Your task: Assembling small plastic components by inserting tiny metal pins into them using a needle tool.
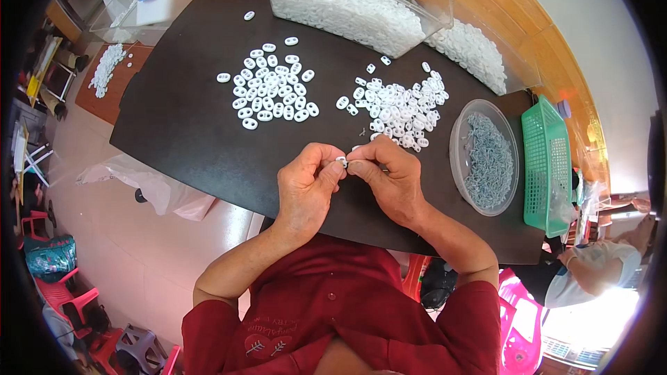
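Between the thumb and fingers of my left hand [307, 179] is a small white two-holed plastic piece [341, 160], held above the dark table near its front edge. My right hand [389, 177] meets it from the right, thumb and forefinger pinched together at the piece's side; whatever they grip is hidden. Beyond my left hand lies a spread of white oval two-holed pieces [271, 90]. Past my right hand a denser heap of similar white pieces [403, 111] is piled up, with a tiny metal part [362, 131] lying beside it.
A round clear tub [454, 160] of small grey-blue metal parts stands at the right, with a green basket [533, 167] beyond it. Clear bins [445, 0] of white pieces line the far edge of the table [187, 132]. Another person [590, 271] is at far right.
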### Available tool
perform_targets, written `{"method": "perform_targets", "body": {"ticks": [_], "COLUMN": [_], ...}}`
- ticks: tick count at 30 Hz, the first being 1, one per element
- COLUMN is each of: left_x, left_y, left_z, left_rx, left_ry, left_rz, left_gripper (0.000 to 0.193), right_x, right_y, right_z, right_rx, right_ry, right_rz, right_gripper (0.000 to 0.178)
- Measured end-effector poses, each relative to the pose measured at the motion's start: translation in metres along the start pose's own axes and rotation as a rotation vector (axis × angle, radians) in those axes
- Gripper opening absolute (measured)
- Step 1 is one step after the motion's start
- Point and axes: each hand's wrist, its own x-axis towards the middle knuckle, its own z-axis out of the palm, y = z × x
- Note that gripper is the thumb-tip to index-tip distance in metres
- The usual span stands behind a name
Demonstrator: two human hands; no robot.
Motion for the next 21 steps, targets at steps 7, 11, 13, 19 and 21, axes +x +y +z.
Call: {"method": "perform_targets", "body": {"ticks": [7,11,13,19,21], "left_x": [-0.002,-0.001,-0.002,0.002,0.002], "left_y": [0.002,-0.003,-0.007,-0.012,-0.014], "left_z": [-0.003,-0.001,-0.001,0.005,0.005], "left_rx": [0.017,0.089,0.128,0.266,0.262], "left_ry": [-0.011,0.006,0.021,0.083,0.080], "left_rz": [-0.047,0.055,0.091,0.291,0.289], "left_gripper": [0.011,0.009,0.008,0.006,0.006], "right_x": [0.000,0.001,0.001,-0.001,-0.002], "right_y": [-0.002,-0.001,-0.002,0.005,0.006], "right_z": [0.001,0.001,0.001,0.009,0.012], "right_rx": [-0.086,-0.070,-0.041,0.025,0.078], "right_ry": [0.004,-0.007,-0.013,0.020,0.030], "right_rz": [-0.069,-0.076,-0.069,-0.042,0.000], "right_gripper": [0.007,0.006,0.005,0.004,0.005]}}
